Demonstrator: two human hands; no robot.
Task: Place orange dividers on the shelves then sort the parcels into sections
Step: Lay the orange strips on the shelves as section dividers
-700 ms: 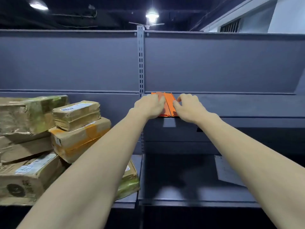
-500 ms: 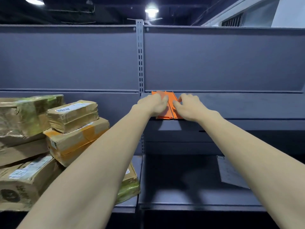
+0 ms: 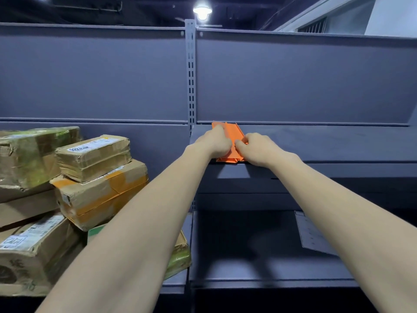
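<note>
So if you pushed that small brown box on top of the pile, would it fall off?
Maybe. The small brown box sits tilted on a sloping orange-taped box, so a push could well slide it off. Its tape wrap looks shiny, so probably a bit slippery. Its dented corners suggest soft cardboard that gives rather than breaks.

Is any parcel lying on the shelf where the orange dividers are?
No, the orange dividers lie alone there; the parcels are stacked in the left bay.

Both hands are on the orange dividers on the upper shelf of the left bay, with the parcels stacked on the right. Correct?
Sides are swapped. The head view shows both hands, left hand and right hand, on the orange dividers on the right bay's upper shelf; the parcels are stacked on the left.
</note>
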